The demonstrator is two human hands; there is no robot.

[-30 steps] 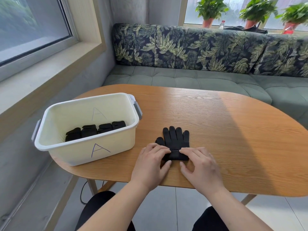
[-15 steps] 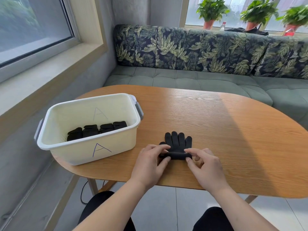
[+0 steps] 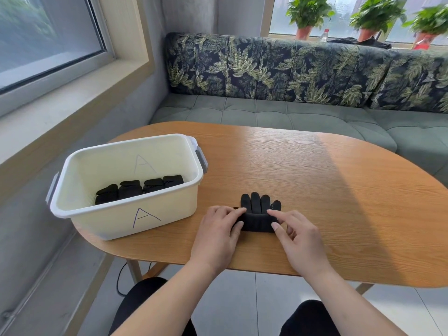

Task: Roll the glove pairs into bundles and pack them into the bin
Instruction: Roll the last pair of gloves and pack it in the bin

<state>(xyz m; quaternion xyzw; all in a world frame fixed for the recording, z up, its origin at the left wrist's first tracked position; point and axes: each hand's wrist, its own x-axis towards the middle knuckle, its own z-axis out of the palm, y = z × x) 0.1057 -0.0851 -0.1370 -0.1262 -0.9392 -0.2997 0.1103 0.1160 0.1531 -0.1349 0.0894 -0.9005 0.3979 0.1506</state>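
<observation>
A black glove pair (image 3: 257,214) lies on the wooden table (image 3: 339,190), rolled up from the cuff, its fingers still flat and pointing away from me. My left hand (image 3: 218,234) pinches the roll's left end between thumb and fingers. My right hand (image 3: 298,238) pinches the right end the same way. To the left stands the cream bin (image 3: 126,214) marked "A", holding several black glove bundles (image 3: 138,189) in a row.
The bin sits close to the table's left edge, under a window sill (image 3: 60,100). A leaf-patterned sofa (image 3: 303,76) runs behind the table, with potted plants (image 3: 308,13) on the ledge above. The table's near edge is just below my wrists.
Both hands have rolled the glove pair from the cuff toward the fingertips. The roll is thicker and less of the flat glove shows than a second ago.
</observation>
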